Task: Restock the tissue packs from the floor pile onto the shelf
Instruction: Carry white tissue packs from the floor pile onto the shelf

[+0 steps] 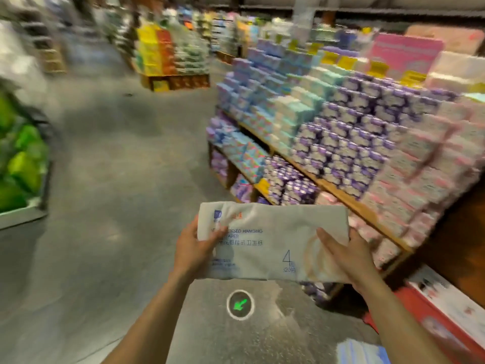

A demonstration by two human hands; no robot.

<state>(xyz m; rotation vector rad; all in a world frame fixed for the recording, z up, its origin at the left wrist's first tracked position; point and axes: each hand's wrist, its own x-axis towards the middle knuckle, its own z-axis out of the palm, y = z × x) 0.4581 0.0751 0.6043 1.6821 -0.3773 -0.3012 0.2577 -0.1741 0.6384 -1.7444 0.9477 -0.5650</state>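
Observation:
A large white tissue pack [267, 240] with blue lettering and a big "4" is held flat in front of me at waist height. My left hand [194, 245] grips its left end, thumb on top. My right hand [343, 256] grips its right end. The pack hangs over the grey aisle floor, just left of the wooden shelf [338, 190] stacked with purple, teal, blue and pink tissue packs. The whole view is motion-blurred.
A green arrow marker in a white ring [240, 304] lies on the floor below the pack. A red and white box [446, 311] sits at lower right, a blue pack [362, 350] at the bottom edge. Green goods [21, 164] fill a bin at left.

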